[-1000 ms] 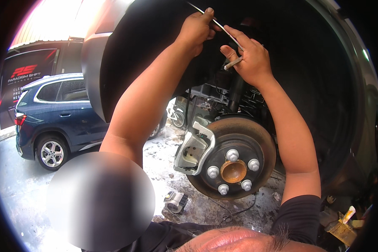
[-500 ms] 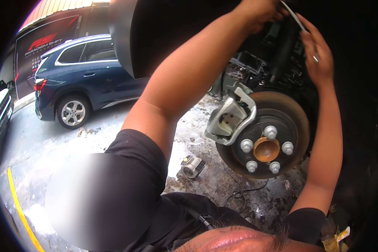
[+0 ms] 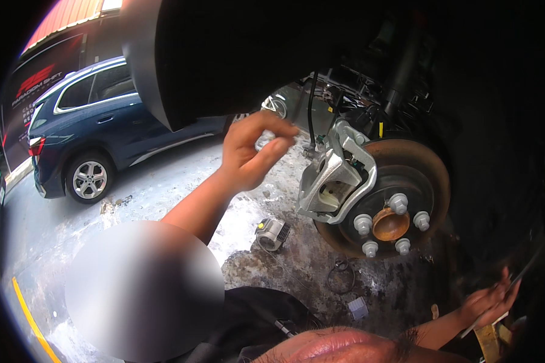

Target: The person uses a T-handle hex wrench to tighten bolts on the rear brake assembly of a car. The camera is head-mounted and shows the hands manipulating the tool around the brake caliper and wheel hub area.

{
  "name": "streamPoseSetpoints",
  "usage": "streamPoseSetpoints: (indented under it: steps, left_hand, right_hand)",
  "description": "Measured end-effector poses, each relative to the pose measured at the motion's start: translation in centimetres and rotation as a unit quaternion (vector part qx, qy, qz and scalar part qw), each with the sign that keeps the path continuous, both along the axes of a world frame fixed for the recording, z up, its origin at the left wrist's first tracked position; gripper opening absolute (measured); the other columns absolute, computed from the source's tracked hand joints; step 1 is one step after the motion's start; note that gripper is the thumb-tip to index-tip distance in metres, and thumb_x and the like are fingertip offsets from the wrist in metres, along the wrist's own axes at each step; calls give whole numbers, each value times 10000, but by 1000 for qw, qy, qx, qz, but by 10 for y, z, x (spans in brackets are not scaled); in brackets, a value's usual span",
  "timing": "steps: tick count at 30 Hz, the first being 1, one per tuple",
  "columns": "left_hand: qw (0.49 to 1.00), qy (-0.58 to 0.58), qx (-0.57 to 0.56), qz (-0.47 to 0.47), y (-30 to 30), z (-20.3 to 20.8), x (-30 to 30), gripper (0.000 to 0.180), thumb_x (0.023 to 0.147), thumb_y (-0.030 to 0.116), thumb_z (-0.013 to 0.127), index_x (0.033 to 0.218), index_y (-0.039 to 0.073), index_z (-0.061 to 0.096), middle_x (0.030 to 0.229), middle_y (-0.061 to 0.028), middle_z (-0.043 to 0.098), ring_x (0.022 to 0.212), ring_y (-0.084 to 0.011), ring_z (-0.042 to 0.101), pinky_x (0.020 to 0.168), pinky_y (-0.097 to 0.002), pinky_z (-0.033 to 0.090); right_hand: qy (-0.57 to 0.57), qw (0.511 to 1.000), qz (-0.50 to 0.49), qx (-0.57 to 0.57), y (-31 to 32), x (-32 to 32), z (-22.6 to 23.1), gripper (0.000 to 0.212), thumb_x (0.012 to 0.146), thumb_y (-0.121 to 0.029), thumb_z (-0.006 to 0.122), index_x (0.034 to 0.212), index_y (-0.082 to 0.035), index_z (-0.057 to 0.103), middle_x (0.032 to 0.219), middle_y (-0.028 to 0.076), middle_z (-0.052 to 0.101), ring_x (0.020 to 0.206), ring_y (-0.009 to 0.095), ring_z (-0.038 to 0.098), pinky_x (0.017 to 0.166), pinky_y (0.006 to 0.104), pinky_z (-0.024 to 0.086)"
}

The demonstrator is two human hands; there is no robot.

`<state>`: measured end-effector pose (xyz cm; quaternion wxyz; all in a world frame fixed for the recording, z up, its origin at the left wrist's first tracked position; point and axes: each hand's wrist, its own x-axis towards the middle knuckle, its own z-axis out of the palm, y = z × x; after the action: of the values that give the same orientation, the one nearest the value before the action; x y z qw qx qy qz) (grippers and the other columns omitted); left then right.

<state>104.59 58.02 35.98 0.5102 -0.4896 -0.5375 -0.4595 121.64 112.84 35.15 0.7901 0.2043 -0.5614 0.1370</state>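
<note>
My left hand [image 3: 254,151] is raised left of the brake caliper [image 3: 313,195], with its fingers bent, a gap between thumb and forefinger, and nothing visible in it. The silver caliper sits over the upper left of a rusty-edged brake disc [image 3: 429,181]. Several lug nuts [image 3: 398,204] ring the brown hub centre [image 3: 391,225]. Low at the right, my right hand [image 3: 492,297] is closed around a long thin metal tool [image 3: 531,264], whose kind I cannot make out. A dark strut [image 3: 396,91] rises above the disc.
A dark car panel [image 3: 142,66] overhangs the upper left. On the stained floor lie a small grey motor-like unit [image 3: 274,235], a looped cable [image 3: 340,277] and a pale packet [image 3: 358,308]. A yellow stand [image 3: 487,343] is beside my right hand. A blue car [image 3: 106,124] is parked behind.
Both hands have come down from above the strut. My left hand has swung down and left. My right hand has dropped to the lower right with the thin metal tool.
</note>
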Motion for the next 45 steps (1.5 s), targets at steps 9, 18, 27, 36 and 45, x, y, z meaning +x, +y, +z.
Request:
streamPoseSetpoints:
  steps: [9,18,27,36,45]
  left_hand:
    - [855,-495,131,-77,-8,-254,-64,210,1077,229,640,1133,27,650,906,-22,657,867,-100,614,784,-278,483]
    - [864,-435,-213,-137,48,-261,-72,162,999,173,729,1083,35,719,948,-85,726,853,-185,680,776,-322,537]
    - [746,-323,-478,-331,102,-264,-6,660,996,348,735,1540,69,488,1297,-181,631,1145,-306,648,961,-419,534]
    - [829,-57,-372,-413,170,-216,40,878,957,470,714,1633,42,353,1590,-242,443,1427,-443,463,1179,-560,362]
    - [894,-2,-175,-412,246,-177,79,289,951,245,719,1209,117,743,1376,-214,562,1351,-435,511,1128,-544,398]
  right_hand:
    - [-230,877,-12,-421,-29,38,-196,448,1096,-307,583,1398,12,493,1230,92,542,1109,218,569,1008,384,500]
    - [-258,653,220,-678,-157,5,-341,326,1020,-235,738,1144,-160,445,1114,8,516,943,143,578,863,371,523]
    - [-363,800,95,-467,-269,6,-321,312,1018,-86,667,1174,-84,396,999,34,471,859,111,502,800,309,500]
    - [-365,856,174,-321,-273,17,-266,516,982,-182,699,1303,-12,333,1145,128,509,1025,194,557,924,364,486]
    - [-582,801,-116,-82,-229,43,-161,896,862,-301,823,1557,-3,342,1301,212,606,1159,301,626,1015,410,508]
